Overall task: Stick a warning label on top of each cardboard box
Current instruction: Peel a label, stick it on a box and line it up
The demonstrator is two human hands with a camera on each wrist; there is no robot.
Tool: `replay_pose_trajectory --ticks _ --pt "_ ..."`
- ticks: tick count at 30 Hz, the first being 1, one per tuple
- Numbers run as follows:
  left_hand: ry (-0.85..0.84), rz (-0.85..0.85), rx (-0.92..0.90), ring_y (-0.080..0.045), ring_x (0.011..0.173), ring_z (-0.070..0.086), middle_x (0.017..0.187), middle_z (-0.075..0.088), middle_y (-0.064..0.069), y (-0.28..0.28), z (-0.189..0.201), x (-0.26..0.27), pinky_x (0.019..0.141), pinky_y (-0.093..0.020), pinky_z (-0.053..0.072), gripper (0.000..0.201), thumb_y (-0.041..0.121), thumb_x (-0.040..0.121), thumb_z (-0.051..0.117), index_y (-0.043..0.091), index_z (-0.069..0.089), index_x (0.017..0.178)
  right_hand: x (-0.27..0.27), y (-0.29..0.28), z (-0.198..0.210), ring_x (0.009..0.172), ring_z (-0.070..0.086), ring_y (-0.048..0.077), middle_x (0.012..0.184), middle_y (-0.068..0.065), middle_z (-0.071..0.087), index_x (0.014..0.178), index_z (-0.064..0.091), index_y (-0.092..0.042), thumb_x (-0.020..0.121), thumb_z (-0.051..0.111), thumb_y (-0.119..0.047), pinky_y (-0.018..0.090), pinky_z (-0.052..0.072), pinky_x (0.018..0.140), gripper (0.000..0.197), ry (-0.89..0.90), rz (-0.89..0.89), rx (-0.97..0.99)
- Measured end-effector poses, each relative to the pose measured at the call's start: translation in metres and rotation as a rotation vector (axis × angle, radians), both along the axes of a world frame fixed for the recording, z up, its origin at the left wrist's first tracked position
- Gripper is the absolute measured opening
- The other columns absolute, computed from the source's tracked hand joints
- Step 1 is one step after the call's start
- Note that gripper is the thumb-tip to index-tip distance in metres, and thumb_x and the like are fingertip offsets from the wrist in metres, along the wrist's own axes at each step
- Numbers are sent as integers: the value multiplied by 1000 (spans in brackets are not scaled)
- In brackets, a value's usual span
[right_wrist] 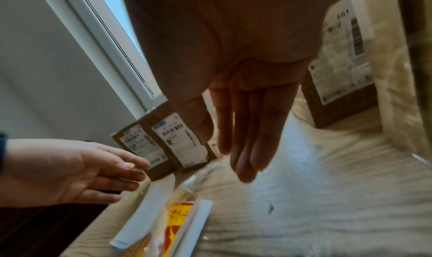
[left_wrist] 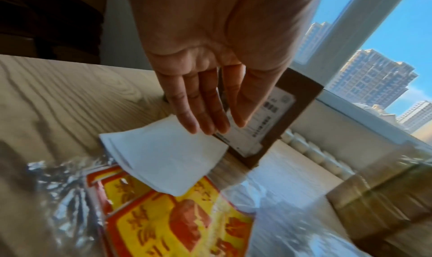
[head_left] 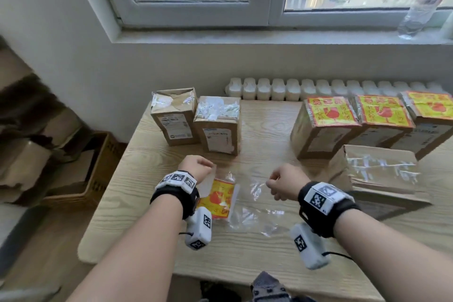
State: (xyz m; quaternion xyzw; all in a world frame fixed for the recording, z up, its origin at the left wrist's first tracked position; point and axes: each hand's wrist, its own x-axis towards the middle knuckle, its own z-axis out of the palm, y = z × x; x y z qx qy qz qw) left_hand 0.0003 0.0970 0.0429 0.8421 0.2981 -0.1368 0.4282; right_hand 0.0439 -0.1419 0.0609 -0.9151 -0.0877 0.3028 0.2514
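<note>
Two brown cardboard boxes with bare tops (head_left: 175,117) (head_left: 218,127) stand at the table's back left. At the back right, three boxes (head_left: 328,115) (head_left: 382,113) (head_left: 431,105) carry yellow-and-red warning labels on top. A fourth bare-topped box (head_left: 382,171) lies in front of them. A plastic pack of labels (head_left: 218,200) (left_wrist: 175,220) lies between my hands, with a white sheet (left_wrist: 163,155) across its far end. My left hand (head_left: 198,169) (left_wrist: 210,126) hovers over that sheet with straight fingers. My right hand (head_left: 284,184) (right_wrist: 243,159) hangs over the table, fingers straight and holding nothing.
Loose clear film (head_left: 257,211) lies on the wooden table (head_left: 147,216) by the pack. A white radiator (head_left: 318,88) runs behind the table under the window. A plastic bottle (head_left: 424,2) stands on the sill. A crate (head_left: 98,167) sits on the floor at left.
</note>
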Motion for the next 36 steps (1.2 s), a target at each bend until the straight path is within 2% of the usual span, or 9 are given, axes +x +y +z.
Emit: replay_pose_trajectory --ticks 4,8,11,13,14,22,27,31,36 --pt "66 -39 -97 -20 84 60 94 69 -8 20 -21 1 76 -32 54 22 5 89 58 19 74 92 -4 17 -32 63 68 25 70 13 70 80 66 1 91 60 -31 33 59 65 34 309 -104 29" --pt "204 -207 -205 -13 83 63 95 69 -6 13 -35 10 71 -24 53 22 10 93 57 15 73 107 -5 32 -50 72 71 21 87 12 71 94 61 -6 82 69 -48 30 57 63 45 404 -262 165" --pt "227 -287 -162 -19 98 65 110 70 -8 10 -45 16 80 -30 53 21 15 91 60 21 72 107 -5 42 -62 72 69 21 84 11 70 99 61 -7 83 73 -27 28 54 61 28 396 -278 198" --pt "204 -335 -41 -18 103 64 112 70 -1 17 -52 20 85 -28 51 22 17 88 64 24 73 107 -4 48 -66 67 66 22 78 12 68 89 63 -8 87 64 -5 30 53 62 4 365 -309 218" --pt "195 -338 11 -17 104 64 113 70 1 24 -55 21 88 -26 50 23 18 87 66 25 73 107 -4 50 -67 66 65 23 78 13 67 81 62 -7 88 58 2 30 52 61 12 346 -333 222" --pt "197 -251 107 -22 107 65 114 71 -1 50 -61 31 96 -33 50 16 23 85 64 28 74 97 11 62 -36 66 68 24 97 21 71 96 50 -2 89 35 -1 30 55 58 17 332 -511 440" --pt "215 -238 102 -24 107 64 119 68 -5 37 -54 37 94 -34 52 33 20 82 66 19 69 114 17 61 4 45 62 27 65 18 70 68 40 -9 79 27 10 31 48 57 25 305 -544 587" --pt "181 -169 -6 -26 115 60 130 60 -6 19 -42 44 97 -36 50 71 29 72 77 13 51 136 20 54 30 40 59 29 76 29 67 58 37 -9 76 24 13 29 54 51 31 294 -504 710" --pt "110 -62 -185 -24 121 56 135 57 -3 3 -46 54 104 -41 44 98 42 49 80 17 48 138 21 40 49 39 57 28 80 33 65 55 36 -9 76 23 12 25 48 42 33 283 -498 816"
